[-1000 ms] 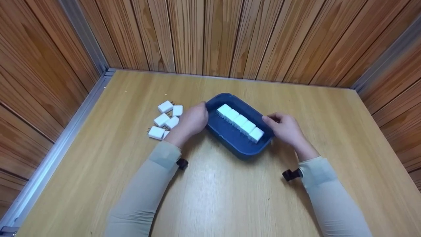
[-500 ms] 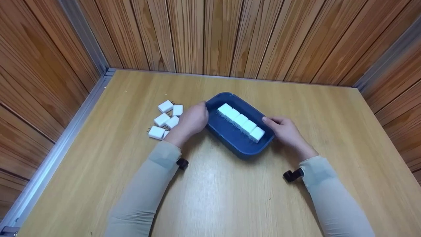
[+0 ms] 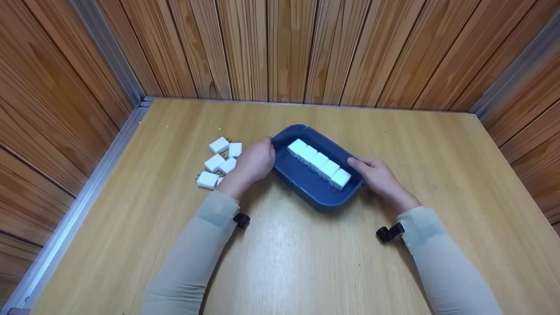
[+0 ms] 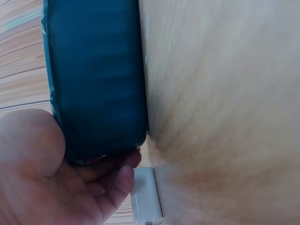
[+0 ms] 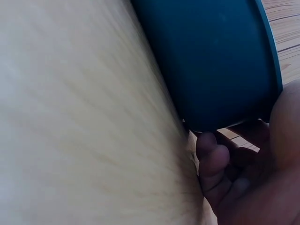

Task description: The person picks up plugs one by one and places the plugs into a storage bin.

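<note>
A dark blue rectangular tray [image 3: 299, 177] sits slantwise on the table, with a row of several white plug adapters [image 3: 319, 162] standing prongs down inside it. My left hand [image 3: 255, 161] holds the tray's left end. In the left wrist view its fingers curl at the foot of the tray wall [image 4: 96, 75], close to a loose white adapter [image 4: 146, 194]. At the opposite end, my right hand [image 3: 379, 178] grips the tray, thumb over the rim. The right wrist view has those fingertips curled under the bottom corner of the tray [image 5: 211, 61].
Several loose white plug adapters [image 3: 214, 162] lie left of the tray, some partly hidden behind my left hand. The wooden table [image 3: 297, 262] is bounded by a plank wall [image 3: 288, 52] at the back and plank walls at both sides.
My right hand's raised index finger has come down, and the thumb now lies over the rim. The left hand keeps its hold, and the tray stays in place as the head view shifts slightly.
</note>
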Tool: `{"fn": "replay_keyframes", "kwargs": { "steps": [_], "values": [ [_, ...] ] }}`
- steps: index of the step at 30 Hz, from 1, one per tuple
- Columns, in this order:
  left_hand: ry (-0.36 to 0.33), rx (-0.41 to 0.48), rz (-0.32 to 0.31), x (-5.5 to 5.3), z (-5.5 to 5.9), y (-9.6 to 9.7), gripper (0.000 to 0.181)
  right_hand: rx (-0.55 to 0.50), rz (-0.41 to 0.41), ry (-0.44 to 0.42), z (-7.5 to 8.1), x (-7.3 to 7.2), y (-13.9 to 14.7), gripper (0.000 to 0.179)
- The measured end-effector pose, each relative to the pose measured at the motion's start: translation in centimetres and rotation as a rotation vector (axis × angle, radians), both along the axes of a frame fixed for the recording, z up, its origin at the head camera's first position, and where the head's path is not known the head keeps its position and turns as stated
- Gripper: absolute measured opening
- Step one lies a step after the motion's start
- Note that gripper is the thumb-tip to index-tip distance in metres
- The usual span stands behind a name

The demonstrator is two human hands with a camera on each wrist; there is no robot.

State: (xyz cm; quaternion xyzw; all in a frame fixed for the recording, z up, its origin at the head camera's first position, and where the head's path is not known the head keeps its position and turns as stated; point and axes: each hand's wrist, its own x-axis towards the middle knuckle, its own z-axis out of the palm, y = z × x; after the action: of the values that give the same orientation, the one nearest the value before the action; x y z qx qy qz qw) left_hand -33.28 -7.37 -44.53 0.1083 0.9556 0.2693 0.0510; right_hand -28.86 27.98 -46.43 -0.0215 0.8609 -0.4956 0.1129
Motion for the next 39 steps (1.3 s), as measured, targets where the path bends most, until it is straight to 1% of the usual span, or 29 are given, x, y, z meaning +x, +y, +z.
{"fn": "replay_keyframes", "kwargs": {
  "steps": [1, 2, 3, 4, 8, 9, 10, 11, 16, 19, 22, 26, 29, 31, 35, 39],
  "values": [
    [0.000, 0.005, -0.002, -0.1, -0.1, -0.1, 0.050, 0.001, 0.003, 0.003, 0.0, 0.0, -0.1, 0.066],
    [0.017, 0.007, -0.006, -0.9, -1.2, -0.3, 0.050, 0.001, 0.003, 0.009, 0.0, 0.0, -0.1, 0.066],
    [0.033, 0.004, -0.008, -1.3, -1.7, -0.4, 0.049, 0.000, 0.004, 0.012, -0.1, -0.1, -0.2, 0.067],
    [0.044, 0.008, -0.013, -2.1, -2.7, -0.6, 0.050, -0.002, 0.002, 0.015, -0.1, -0.1, -0.2, 0.066],
    [0.060, 0.017, -0.021, -1.9, -2.6, -0.7, 0.048, -0.009, 0.001, -0.003, 0.0, 0.0, -0.3, 0.068],
    [0.046, 0.022, -0.020, -1.1, -1.6, -0.5, 0.048, -0.013, 0.003, -0.015, 0.0, 0.0, -0.2, 0.069],
    [0.030, 0.030, -0.020, -0.7, -1.0, -0.4, 0.048, -0.018, 0.002, -0.026, 0.1, 0.1, -0.3, 0.070],
    [0.019, 0.033, -0.017, 0.2, 0.0, -0.3, 0.047, -0.023, 0.004, -0.038, 0.1, 0.1, -0.3, 0.071],
    [0.010, 0.029, -0.022, 0.3, 0.5, -0.5, 0.050, -0.042, 0.013, -0.048, 0.1, 0.0, -0.3, 0.073],
    [0.000, 0.040, -0.022, 0.2, 1.1, -1.0, 0.055, -0.041, 0.021, -0.050, 0.1, 0.0, -0.2, 0.073],
    [-0.018, 0.089, 0.005, 0.2, 2.2, -1.8, 0.059, -0.033, 0.021, -0.050, 0.2, 0.0, -0.2, 0.073],
    [-0.033, 0.174, 0.068, 0.3, 3.7, -3.2, 0.063, -0.027, 0.017, -0.053, 0.3, 0.0, -0.2, 0.075],
    [-0.030, 0.214, 0.095, 0.1, 4.2, -4.5, 0.064, -0.028, 0.016, -0.057, 0.4, 0.1, -0.1, 0.075],
    [-0.016, 0.221, 0.100, -0.2, 4.4, -5.4, 0.063, -0.027, 0.014, -0.055, 0.4, 0.0, -0.2, 0.074],
    [-0.006, 0.250, 0.128, -0.7, 4.5, -7.3, 0.063, -0.023, 0.009, -0.028, 0.3, -0.1, -0.2, 0.071],
    [-0.028, 0.308, 0.179, -0.8, 4.6, -9.2, 0.062, -0.024, 0.011, -0.032, 0.2, -0.1, -0.2, 0.071]
  ]
}}
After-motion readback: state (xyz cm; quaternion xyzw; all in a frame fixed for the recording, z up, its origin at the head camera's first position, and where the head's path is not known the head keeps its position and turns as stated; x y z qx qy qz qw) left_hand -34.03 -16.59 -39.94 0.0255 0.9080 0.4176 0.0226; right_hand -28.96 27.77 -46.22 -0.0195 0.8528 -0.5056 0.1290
